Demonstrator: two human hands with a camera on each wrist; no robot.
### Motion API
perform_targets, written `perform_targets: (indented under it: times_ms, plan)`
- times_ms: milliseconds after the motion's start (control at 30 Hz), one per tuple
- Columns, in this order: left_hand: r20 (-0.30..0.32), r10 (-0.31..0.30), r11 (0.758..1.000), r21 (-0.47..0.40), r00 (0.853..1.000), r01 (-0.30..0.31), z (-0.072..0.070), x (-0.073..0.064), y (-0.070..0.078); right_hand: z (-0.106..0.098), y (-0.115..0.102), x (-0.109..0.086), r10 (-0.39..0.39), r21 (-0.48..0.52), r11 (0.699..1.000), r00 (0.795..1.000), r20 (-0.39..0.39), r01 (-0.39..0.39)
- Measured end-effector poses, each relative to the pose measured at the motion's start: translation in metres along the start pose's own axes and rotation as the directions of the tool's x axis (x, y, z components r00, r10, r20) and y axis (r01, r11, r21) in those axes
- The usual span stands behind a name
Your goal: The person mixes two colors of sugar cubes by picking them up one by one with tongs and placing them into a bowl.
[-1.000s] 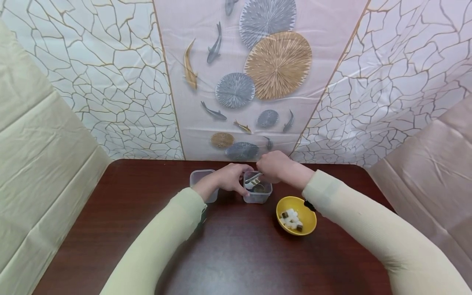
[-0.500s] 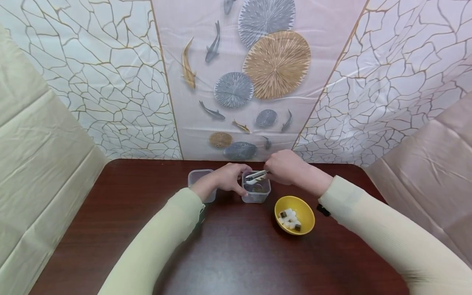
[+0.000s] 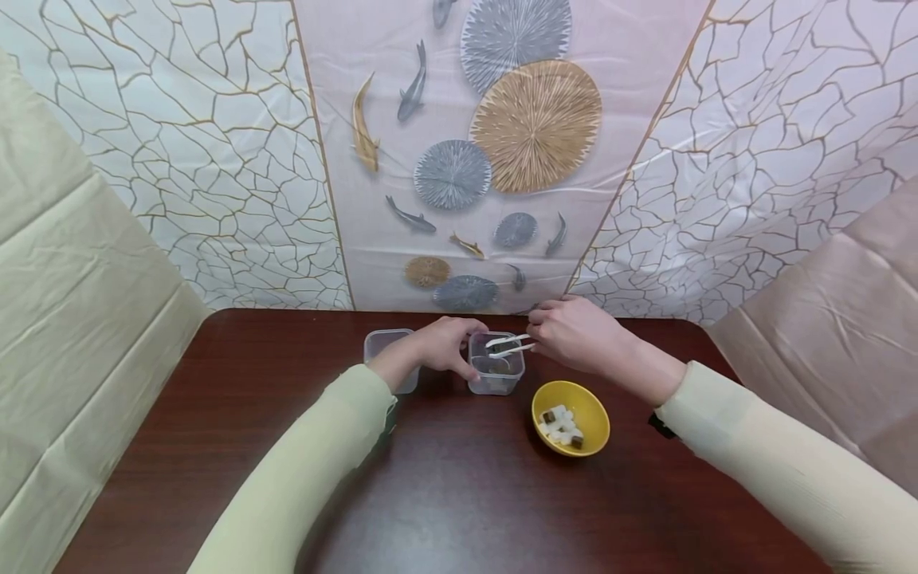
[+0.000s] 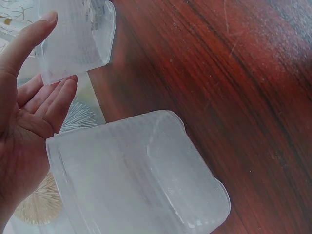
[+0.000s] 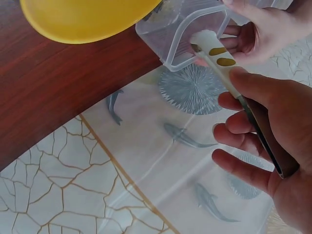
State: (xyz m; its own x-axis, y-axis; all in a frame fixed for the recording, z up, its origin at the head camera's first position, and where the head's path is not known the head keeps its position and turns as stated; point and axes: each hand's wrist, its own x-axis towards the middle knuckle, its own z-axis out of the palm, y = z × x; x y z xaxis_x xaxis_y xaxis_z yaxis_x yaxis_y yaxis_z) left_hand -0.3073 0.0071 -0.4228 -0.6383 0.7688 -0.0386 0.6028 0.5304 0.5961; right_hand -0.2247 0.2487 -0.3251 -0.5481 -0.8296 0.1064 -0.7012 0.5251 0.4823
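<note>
My left hand holds a small clear plastic container near the back of the table, thumb on its near side and fingers on its far side. The left wrist view shows thumb and fingers at its wall. From the right, my right hand holds tongs with white tips, which reach inside the container over its rim. Their two arms stand apart in the head view. Something dark shows between the arms there. In the right wrist view, a thumb presses on the tongs' slotted white arm.
A yellow bowl with several white cubes and brown ones stands in front of my right hand. A second clear container sits left of the first, partly behind my left wrist. A patterned cloth hangs behind the table's back edge.
My right hand has moved right and turned, drawing the tongs a little back, and their arms have spread apart. My left hand has stayed at the container.
</note>
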Motion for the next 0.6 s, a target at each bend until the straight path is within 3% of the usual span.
perform_targets:
  times_ms: [267,467,600]
  plan:
    - [0.013,-0.014,1.000,-0.006,1.000,0.014,-0.002,0.000,0.000,0.000,0.001,-0.008,-0.030,-0.029,0.999,0.999,-0.028,0.030]
    - [0.008,-0.006,1.000,0.011,1.000,0.006,0.000,0.000,0.000,0.014,-0.003,0.003,-0.012,-0.012,1.000,1.000,0.009,0.012]
    - [-0.002,-0.002,1.000,0.025,1.000,0.002,0.001,0.001,0.001,0.021,-0.008,0.014,-0.001,-0.059,0.998,0.999,0.054,0.004]
